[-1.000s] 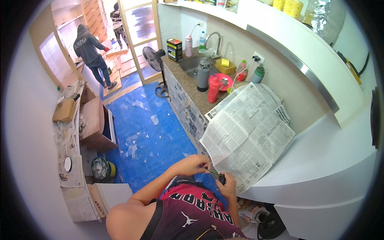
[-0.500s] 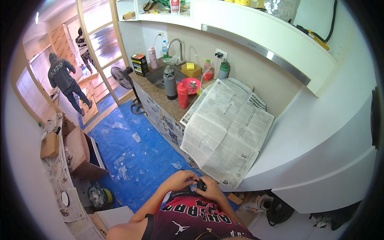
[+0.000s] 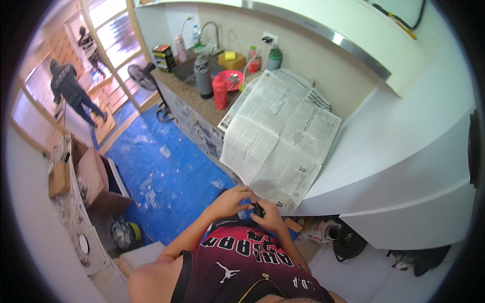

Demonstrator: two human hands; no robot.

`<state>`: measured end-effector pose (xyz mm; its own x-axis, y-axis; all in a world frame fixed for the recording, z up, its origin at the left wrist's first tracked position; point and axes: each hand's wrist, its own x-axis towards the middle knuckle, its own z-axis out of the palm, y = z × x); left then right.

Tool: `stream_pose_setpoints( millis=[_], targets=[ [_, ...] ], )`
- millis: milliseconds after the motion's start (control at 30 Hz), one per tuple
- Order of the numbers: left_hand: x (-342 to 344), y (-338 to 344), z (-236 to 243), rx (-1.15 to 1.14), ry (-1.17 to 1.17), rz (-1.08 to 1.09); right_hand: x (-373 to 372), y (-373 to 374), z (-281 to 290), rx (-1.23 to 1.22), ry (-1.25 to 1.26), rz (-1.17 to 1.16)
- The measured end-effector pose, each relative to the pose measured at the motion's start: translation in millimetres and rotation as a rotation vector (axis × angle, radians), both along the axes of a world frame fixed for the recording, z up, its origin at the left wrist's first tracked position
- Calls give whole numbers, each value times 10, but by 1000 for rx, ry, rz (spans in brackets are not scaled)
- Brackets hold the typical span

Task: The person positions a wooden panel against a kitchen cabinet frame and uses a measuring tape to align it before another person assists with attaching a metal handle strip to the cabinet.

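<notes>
My right hand [image 3: 268, 217] is closed round a small black object [image 3: 257, 209], too small to identify, at waist level. Just left of and above it, my left hand [image 3: 233, 201] has its fingertips pinched at the top of that object; what lies between them is hidden. Both hands are in front of my red and black tank top [image 3: 237, 262], beside the lower edge of spread newspaper sheets [image 3: 283, 136] that cover the near part of the counter.
A granite counter [image 3: 174, 88] holds bottles, a sink and a red plate [image 3: 235, 76]. A fan [image 3: 141, 78] stands by the doorway, where two other people [image 3: 76, 91] are. Blue plastic [image 3: 141, 171] covers the floor. A cluttered shelf [image 3: 65, 207] runs along the left.
The view has swung, shifting the room leftward and upward in the picture. My hands have drawn closer together, and the thin green strip seen between them a second ago is now out of sight.
</notes>
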<state>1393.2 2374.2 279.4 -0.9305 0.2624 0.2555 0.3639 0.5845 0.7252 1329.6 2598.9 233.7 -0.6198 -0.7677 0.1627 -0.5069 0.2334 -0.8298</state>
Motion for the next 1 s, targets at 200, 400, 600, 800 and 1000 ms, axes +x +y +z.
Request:
stream_pose_setpoints(
  millis=[200,400,600,800,1000],
  targets=[
    [140,26,-4,71,-171,105,78,-71,-96,-43,-141,17],
    [441,-228,-65,47,-321,247,68,-534,-18,28,-250,192],
    [650,-689,-150,202,-227,416,16,-1147,55,53,-439,318],
    [576,-1470,-381,264,-127,327,-139,-1823,-222,68,-408,428],
    [949,-2728,-235,563,-134,570,-105,-3284,-228,113,-477,518]
  ],
)
